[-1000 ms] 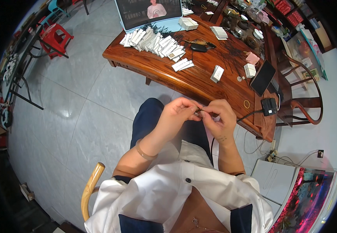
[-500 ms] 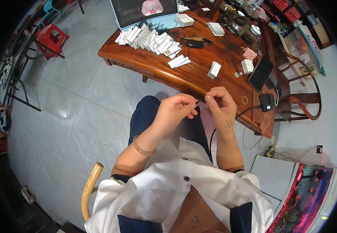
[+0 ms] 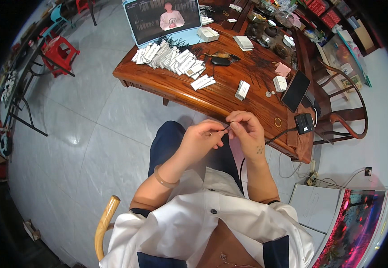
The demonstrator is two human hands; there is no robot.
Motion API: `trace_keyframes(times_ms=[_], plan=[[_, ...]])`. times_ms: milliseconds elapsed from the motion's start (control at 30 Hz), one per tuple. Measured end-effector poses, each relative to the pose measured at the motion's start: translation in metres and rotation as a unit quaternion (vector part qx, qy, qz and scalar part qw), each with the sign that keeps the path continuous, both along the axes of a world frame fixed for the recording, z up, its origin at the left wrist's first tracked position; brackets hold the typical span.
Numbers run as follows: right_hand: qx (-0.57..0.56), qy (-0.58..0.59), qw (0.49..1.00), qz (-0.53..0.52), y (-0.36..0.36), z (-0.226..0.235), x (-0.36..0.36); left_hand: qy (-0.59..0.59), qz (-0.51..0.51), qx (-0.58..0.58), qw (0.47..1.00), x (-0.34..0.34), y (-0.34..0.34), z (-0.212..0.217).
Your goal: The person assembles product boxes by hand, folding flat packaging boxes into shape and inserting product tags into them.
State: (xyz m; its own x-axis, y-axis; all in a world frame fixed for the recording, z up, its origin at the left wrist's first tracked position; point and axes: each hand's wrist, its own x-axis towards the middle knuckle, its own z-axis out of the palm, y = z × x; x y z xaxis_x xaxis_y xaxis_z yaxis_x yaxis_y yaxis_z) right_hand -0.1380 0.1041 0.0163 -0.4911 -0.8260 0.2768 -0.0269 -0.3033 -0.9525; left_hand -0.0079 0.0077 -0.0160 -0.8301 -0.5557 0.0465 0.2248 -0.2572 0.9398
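Observation:
My left hand (image 3: 201, 137) and my right hand (image 3: 248, 131) meet in front of the table's near edge, both closed in a fingertip pinch. A short, thin black cord (image 3: 226, 127) runs between their fingertips; its ends are hidden by the fingers. On the table beyond them lies a small stack of white tags (image 3: 242, 90). Further left, a pair of white tags (image 3: 202, 82) lies beside a large spread heap of white tags (image 3: 169, 57), with a tangle of black cords (image 3: 179, 43) behind it.
The wooden table (image 3: 158, 88) also bears a tablet (image 3: 162, 18) in a light blue case, a dark phone (image 3: 296, 91), a black box-shaped device (image 3: 304, 123) with a cable and a rubber band (image 3: 278, 122). A red stool (image 3: 61, 54) stands at the left, a wooden chair (image 3: 352, 120) at the right.
Both hands sit slightly lower in the picture and their fingertips have come closer together. The black cord now spans between them. The head view has shifted a little.

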Motion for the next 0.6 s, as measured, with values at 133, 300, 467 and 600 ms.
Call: trace_keyframes(times_ms=[133, 300, 467, 600], plan=[[0.016, -0.124, 0.989, 0.079, 0.004, -0.001, -0.003, -0.011, 0.015, -0.049, 0.999, 0.0, 0.001, 0.003], [-0.009, -0.17, 0.982, 0.079, 0.003, -0.003, -0.001, -0.004, 0.044, -0.235, 0.971, 0.002, 0.003, 0.003], [-0.074, -0.216, 0.973, 0.034, 0.005, 0.004, -0.003, 0.021, 0.042, -0.255, 0.966, 0.003, 0.002, 0.009], [-0.024, -0.087, 0.994, 0.055, 0.007, 0.002, -0.006, -0.013, -0.02, -0.097, 0.995, 0.002, 0.002, 0.013]])
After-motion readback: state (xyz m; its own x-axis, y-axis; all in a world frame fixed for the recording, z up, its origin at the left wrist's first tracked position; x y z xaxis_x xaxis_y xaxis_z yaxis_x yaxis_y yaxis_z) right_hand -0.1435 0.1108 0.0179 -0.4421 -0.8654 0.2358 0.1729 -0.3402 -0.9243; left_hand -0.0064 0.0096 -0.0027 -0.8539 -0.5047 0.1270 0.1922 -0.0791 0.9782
